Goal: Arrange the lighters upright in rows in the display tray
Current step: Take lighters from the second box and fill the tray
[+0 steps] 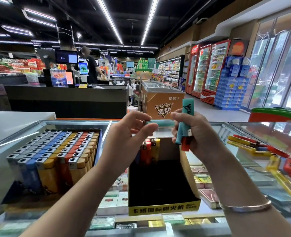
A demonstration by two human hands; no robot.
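Note:
My left hand point(129, 134) pinches one end of a teal lighter point(160, 123) held level above the display tray point(191, 178). My right hand point(194, 132) grips a bunch of lighters point(185, 122), teal ones and a red one, and touches the level lighter's other end. The tray is a black cardboard box with a yellow front strip, mostly bare inside. A few red and yellow lighters point(149, 149) stand upright at its far wall.
A full tray of upright lighters point(55, 156) sits left of the display tray on the glass counter point(244, 134). Loose yellow and red lighters point(268, 154) lie at the right. Cigarette packs show under the glass. A checkout counter and a person stand far behind.

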